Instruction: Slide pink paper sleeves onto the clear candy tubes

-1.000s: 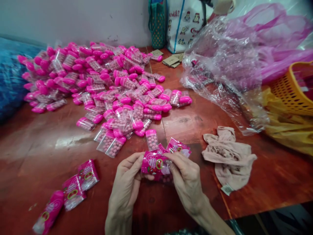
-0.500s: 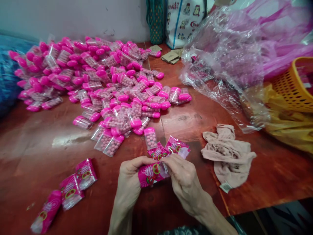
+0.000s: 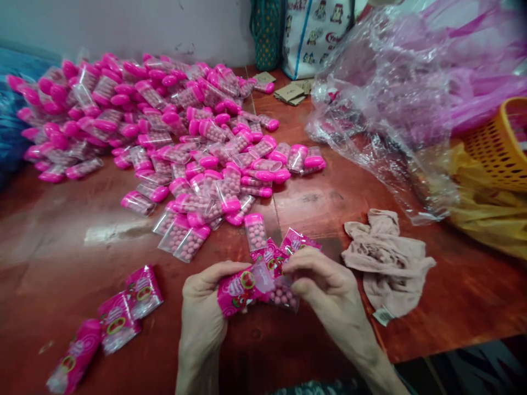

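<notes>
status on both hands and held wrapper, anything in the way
Left hand: gripping pink wrapper. Right hand: at clear box, grip unclear. Loose wrappers: just beyond, seemingly not blocking.

Indoor workroom, whether home or workshop unclear, wooden table (image 3: 82,219) against a pale wall (image 3: 123,27), heap of pink-capped tubes (image 3: 177,154), printed pink wrappers (image 3: 117,321), crumpled plastic bag (image 3: 379,93), yellow basket (image 3: 492,159), patterned shopping bag (image 3: 315,38)

Magenta wrapper (image 3: 235,292) with cartoon print

printed sleeve (image 3: 234,295), glossy plastic film; containers (image 3: 213,131), smooth, clear plastic; crumpled bag (image 3: 373,129), shiny transparent plastic; cloth (image 3: 389,252), matt, wrinkled; basket (image 3: 492,156), smooth perforated plastic; tabletop (image 3: 321,211), glossy, scuffed.
</notes>
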